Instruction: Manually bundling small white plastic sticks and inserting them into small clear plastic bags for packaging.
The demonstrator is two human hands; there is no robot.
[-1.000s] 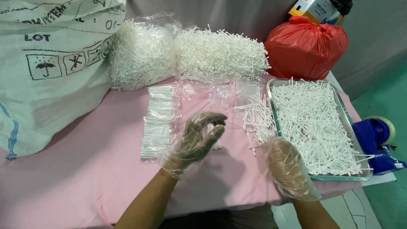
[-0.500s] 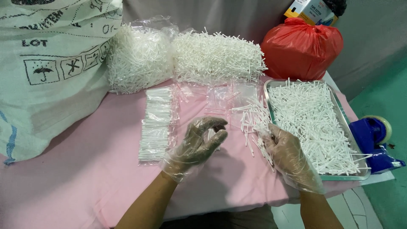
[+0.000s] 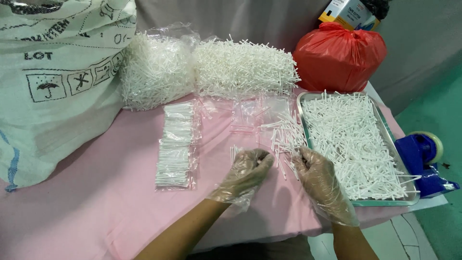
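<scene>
Leftmost, a big woven sack (image 3: 53, 82) with printed symbols leans against the pink table cover (image 3: 96, 202), parked out of the working space; beside it two heaps of white sticks (image 3: 202, 67) lie along the back, one bagged in clear film, presumably as stock; in front of them filled clear packets (image 3: 175, 144) lie in a neat column, kept apart from the loose material; next comes the left hand (image 3: 245, 168), in a thin disposable glove, fingers curled into a loose fist around a small bundle of white sticks (image 3: 235, 153) whose ends stand just above the knuckles, held upright so the ends stay even; just beside it the right hand (image 3: 315, 175), also gloved, has its fingers bent down and nearly closed over the loose sticks (image 3: 284, 139) scattered on the cloth, though whether it actually grips any I cannot tell; empty clear bags (image 3: 255, 113) lie behind the hands, within easy reach; further right a metal tray (image 3: 385, 202) brims with sticks beside the right hand; a red bag (image 3: 339, 55) sits behind it, and a blue tape dispenser (image 3: 423, 161) rests at the far edge.
</scene>
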